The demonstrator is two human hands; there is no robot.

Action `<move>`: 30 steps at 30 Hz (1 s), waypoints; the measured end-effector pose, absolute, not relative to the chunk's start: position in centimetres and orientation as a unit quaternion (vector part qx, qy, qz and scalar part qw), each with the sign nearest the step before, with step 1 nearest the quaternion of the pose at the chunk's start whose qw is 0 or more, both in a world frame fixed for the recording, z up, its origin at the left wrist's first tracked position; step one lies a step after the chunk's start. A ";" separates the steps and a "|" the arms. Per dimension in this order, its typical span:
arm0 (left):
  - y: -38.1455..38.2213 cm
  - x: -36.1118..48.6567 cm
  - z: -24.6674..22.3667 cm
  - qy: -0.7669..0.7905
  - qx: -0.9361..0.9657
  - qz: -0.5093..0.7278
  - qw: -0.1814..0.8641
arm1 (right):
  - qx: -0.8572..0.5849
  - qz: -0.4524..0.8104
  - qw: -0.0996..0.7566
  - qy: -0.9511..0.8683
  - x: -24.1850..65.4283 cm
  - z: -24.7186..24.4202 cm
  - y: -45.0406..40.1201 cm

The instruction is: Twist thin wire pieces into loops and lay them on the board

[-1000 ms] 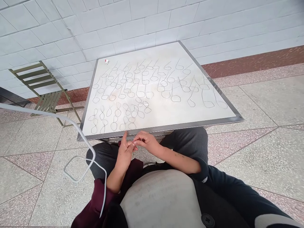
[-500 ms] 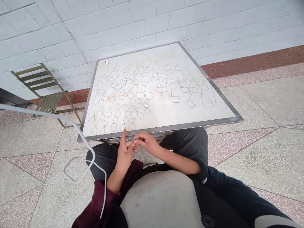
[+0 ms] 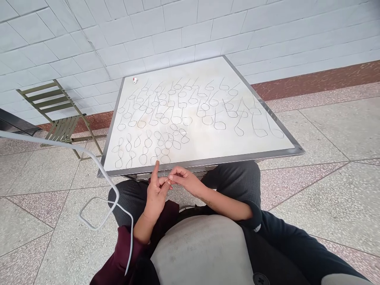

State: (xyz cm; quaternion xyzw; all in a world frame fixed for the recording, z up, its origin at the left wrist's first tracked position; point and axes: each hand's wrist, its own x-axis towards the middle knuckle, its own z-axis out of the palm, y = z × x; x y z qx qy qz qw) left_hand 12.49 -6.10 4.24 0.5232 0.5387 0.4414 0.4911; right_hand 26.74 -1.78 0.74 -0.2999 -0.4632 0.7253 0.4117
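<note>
My left hand (image 3: 156, 191) and my right hand (image 3: 186, 180) meet just in front of the table's near edge. Between their pinched fingertips is a thin wire loop (image 3: 165, 173), of which only a faint curve shows. The left index finger points up toward the table while its thumb presses against the other fingers. On the white table (image 3: 237, 144) lie many thin wire pieces: figure-eight double loops (image 3: 143, 159) at the near left, and single loops with straight tails (image 3: 220, 126) across the middle and back.
A small white and red object (image 3: 135, 80) sits at the table's far left corner. Left of the table stands a folding chair (image 3: 53, 103). A pale cable (image 3: 97, 158) hangs in the left foreground. Behind the table is a white block wall (image 3: 184, 35).
Both hands stay together and shift very slightly. A faint curve of wire now shows above the fingertips. The view has moved a little; the table pieces lie as before.
</note>
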 end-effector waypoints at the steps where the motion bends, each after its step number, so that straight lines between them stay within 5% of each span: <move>1: -6.1 12.5 4.2 0.537 0.527 0.440 0.490 | -0.294 0.727 0.408 -0.467 26.8 0.8 -1.8; 17: -6.1 12.7 3.7 0.527 0.499 0.419 0.545 | -0.214 0.846 0.301 -0.385 27.6 0.8 -0.3; 30: -6.0 12.8 3.1 0.479 0.432 0.434 0.629 | -0.183 0.764 0.245 -0.568 29.0 1.7 1.0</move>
